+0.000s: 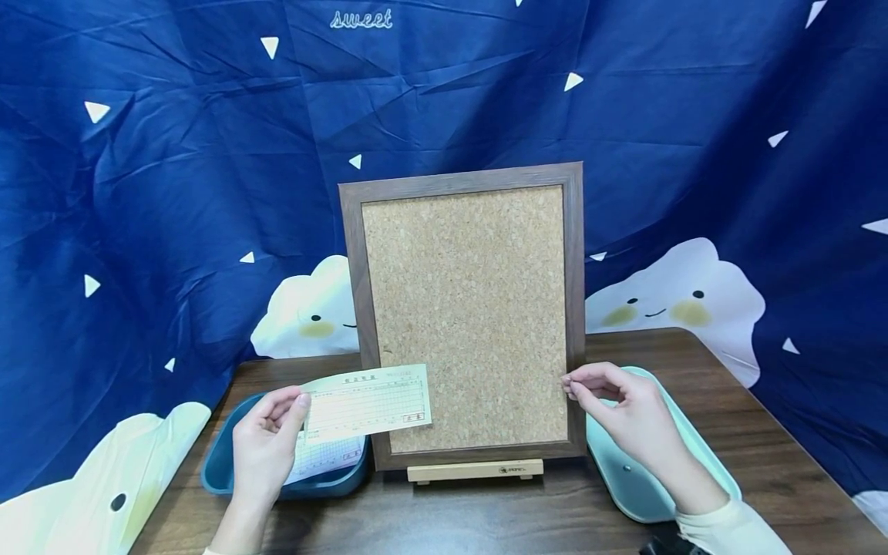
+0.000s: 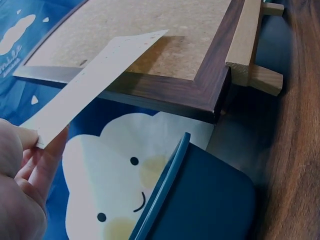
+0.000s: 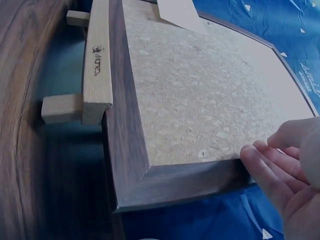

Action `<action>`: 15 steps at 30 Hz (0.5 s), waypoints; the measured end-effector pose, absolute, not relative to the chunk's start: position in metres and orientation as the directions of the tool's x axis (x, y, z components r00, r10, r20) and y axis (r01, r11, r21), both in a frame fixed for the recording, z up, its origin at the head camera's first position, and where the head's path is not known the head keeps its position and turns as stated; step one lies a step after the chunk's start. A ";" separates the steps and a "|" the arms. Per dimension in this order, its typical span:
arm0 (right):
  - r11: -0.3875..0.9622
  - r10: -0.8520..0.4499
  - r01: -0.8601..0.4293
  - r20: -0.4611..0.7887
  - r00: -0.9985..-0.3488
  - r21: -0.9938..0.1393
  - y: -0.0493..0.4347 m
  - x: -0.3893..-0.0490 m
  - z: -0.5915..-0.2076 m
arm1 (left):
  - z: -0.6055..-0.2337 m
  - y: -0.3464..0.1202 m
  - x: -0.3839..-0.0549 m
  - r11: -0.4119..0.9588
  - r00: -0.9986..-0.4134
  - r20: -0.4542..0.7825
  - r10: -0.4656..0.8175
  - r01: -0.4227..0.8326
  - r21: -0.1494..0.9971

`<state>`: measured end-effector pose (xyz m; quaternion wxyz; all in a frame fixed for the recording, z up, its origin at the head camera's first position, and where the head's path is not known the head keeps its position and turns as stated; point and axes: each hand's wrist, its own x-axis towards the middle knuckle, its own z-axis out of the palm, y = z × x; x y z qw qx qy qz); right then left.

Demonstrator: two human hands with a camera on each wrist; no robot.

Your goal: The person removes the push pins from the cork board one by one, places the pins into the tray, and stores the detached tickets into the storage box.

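A pale green printed paper slip [image 1: 368,402] is pinched at its left edge between the thumb and fingers of my left hand [image 1: 267,439]. Its far end overlaps the lower left of a cork board [image 1: 472,308] in a dark wood frame. In the left wrist view the slip [image 2: 95,85] slants towards the cork. My right hand [image 1: 620,405] is beside the frame's lower right side, thumb and fingertips pinched together on a tiny object, mostly hidden; I cannot tell its kind. From the right wrist, those fingertips [image 3: 250,152] appear right at the frame's inner edge.
A light wooden stand [image 1: 475,470] supports the board upright on the brown table [image 1: 444,516]. On the left, a dark blue bin [image 1: 333,487] holds more printed slips [image 1: 322,459]. A mint tray [image 1: 641,501] lies under my right hand, with a small dot-like item [image 1: 627,468] in it. Behind hangs blue cloth [image 1: 451,85].
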<state>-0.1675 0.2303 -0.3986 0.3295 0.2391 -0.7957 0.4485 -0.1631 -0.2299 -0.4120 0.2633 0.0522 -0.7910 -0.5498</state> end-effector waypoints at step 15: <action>0.528 -0.060 -0.652 0.742 -0.668 -0.544 0.245 -0.164 -0.397 | -0.418 -0.249 -0.159 0.420 -0.843 0.365 -0.394 0.188 0.888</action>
